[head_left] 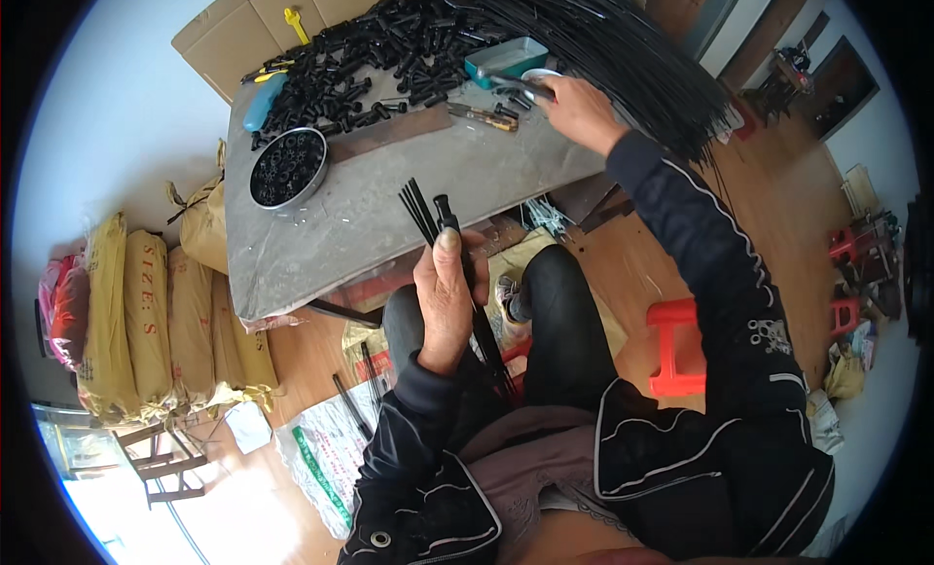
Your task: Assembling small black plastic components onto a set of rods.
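Upright over my lap, my left hand (448,297) is wrapped round a bundle of thin black rods (416,213) and a black plastic fitting (446,213) with a flared end. The lower ends of the rods hang between my knees. My right hand (587,115) is stretched across the table, closed on a dark elongated tool (520,84) whose tip points left. Under that tool lies a small white bowl (542,74), partly hidden by my fingers. Beside it stands a teal rectangular tray (508,61).
Black fittings (389,64) are heaped along the table's (399,176) back, with long black rods (623,54) at the right. A metal bowl (289,169) holds small black rings. Pliers (484,116) lie mid-table. A red stool (677,348) and yellow sacks (151,312) stand on the floor.
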`<state>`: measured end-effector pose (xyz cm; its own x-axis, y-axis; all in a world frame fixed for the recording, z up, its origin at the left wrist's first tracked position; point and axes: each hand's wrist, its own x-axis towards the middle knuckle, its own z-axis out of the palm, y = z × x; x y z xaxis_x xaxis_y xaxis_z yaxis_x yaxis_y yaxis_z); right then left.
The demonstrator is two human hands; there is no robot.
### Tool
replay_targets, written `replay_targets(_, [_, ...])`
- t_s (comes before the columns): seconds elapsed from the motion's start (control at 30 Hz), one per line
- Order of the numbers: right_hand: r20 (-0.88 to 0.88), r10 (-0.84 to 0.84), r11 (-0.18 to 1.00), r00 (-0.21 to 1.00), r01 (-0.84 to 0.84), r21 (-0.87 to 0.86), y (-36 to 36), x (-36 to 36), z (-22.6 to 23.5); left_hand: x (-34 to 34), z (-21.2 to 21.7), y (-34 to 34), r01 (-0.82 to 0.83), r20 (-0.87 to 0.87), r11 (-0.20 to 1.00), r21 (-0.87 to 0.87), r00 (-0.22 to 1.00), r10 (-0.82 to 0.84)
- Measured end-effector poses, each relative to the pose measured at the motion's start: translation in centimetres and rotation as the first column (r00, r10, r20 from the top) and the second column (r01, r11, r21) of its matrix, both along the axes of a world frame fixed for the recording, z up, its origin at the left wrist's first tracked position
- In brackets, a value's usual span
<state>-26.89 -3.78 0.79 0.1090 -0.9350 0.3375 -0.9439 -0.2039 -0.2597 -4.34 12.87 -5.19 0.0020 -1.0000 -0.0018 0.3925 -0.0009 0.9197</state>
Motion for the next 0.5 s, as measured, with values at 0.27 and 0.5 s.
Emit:
replay_targets(0.27, [-0.182, -0.194, 0.96, 0.964, 0.224, 0.167, -8.6, -3.3, -1.4, 1.5, -1.5, -1.2, 0.001, -0.024, 0.999, 0.044, 1.0, 0.0])
replay_targets(0.5, [-0.189, -0.174, 0.95, 0.966, 0.215, 0.224, -9.1, -3.0, -2.2, 1.4, -2.2, -1.9, 0.028, -0.054, 0.998, 0.054, 0.998, -0.025])
